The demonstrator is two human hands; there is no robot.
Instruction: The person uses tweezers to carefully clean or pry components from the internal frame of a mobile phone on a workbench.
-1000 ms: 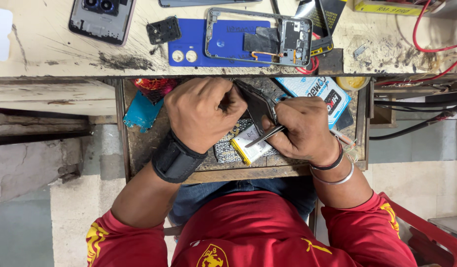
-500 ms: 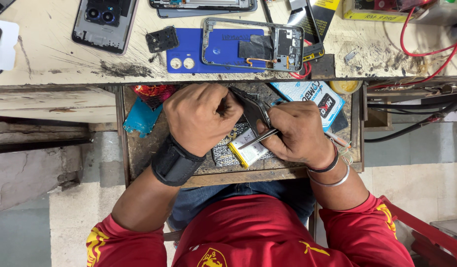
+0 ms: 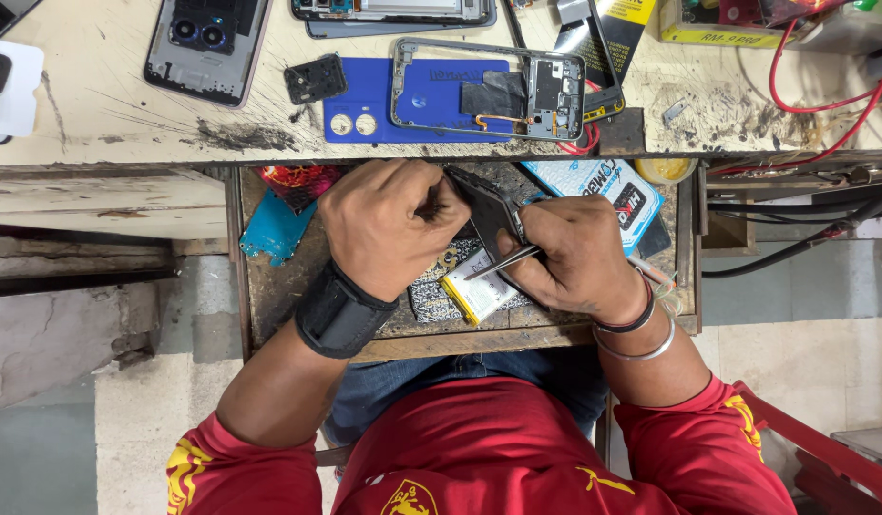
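I see my left hand (image 3: 393,224) with the black wrist band curled around one end of a dark flat phone part (image 3: 487,212), fingers clamped on it, over the open wooden drawer (image 3: 269,296) under the worktop's front edge. My right hand (image 3: 579,257), with a black band and a metal bangle at the wrist, is closed in a pinch on thin metal tweezers (image 3: 503,260), whose tips point left toward the dark part (exact contact point I cannot tell, fingers in the way). The part sits between both hands, tilted, above the drawer's middle. Below it in the drawer lies a white and yellow rectangular battery (image 3: 477,291), just beside a patterned flat piece. A blue circuit board (image 3: 274,232) rests at the drawer's left side, and a white and blue printed packet (image 3: 601,186) at its right rear. On the scratched beige worktop (image 3: 107,114) near the front edge: a blue rectangular mat (image 3: 365,100) with a grey metal phone frame (image 3: 489,91) on it, a small black square camera module (image 3: 316,78) just left of the mat, and a grey phone back cover (image 3: 205,48) toward the rear left. Red wires (image 3: 803,86) loop at the right end.
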